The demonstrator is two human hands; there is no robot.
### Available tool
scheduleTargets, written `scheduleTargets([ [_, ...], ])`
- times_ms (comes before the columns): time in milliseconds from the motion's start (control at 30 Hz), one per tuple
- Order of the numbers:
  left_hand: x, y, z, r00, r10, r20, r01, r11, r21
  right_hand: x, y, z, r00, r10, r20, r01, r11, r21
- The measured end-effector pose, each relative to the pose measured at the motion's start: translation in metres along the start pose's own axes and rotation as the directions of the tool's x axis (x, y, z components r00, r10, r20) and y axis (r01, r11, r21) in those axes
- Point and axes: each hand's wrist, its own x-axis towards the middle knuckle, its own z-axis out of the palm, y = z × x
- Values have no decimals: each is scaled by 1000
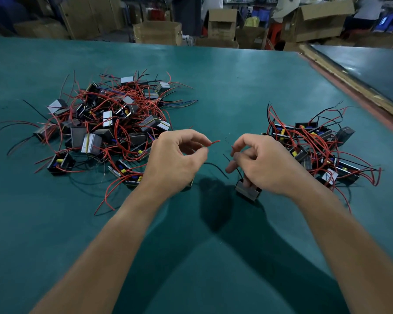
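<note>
Jutting from the left grip [177, 159], red wire [215, 142].

A wide teal-green worktop [213, 87] fills the view. On its left side lies a large, loose heap of small transformers [104, 123], metal-cored blocks tangled in long red and black wires that splay outward over the surface. On the right, well apart from it, lies a smaller heap [315, 146] of the same wired transformers. Between them, nearer the viewer, a single transformer [247, 191] stands on the surface, and a black wire [216, 168] curves just beside it.
</note>
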Motion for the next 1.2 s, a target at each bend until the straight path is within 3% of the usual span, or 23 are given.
scheduleTargets([
  [200,0,-6,2,997,7,79,-8,1000,10,1,1,1,1000,2,-14,-1,998,61],
  [500,0,-8,3,997,20,68,-22,1000,22,3,6,1,985,-154,-82,155,988,-2],
  [867,-1,-5,4,990,59,127,-53,997,-51,2,7,0,976,-214,-42,212,976,-48],
  [1200,-1,0,2,986,-22,165,47,988,-150,1,8,0,965,-259,-43,262,960,99],
])
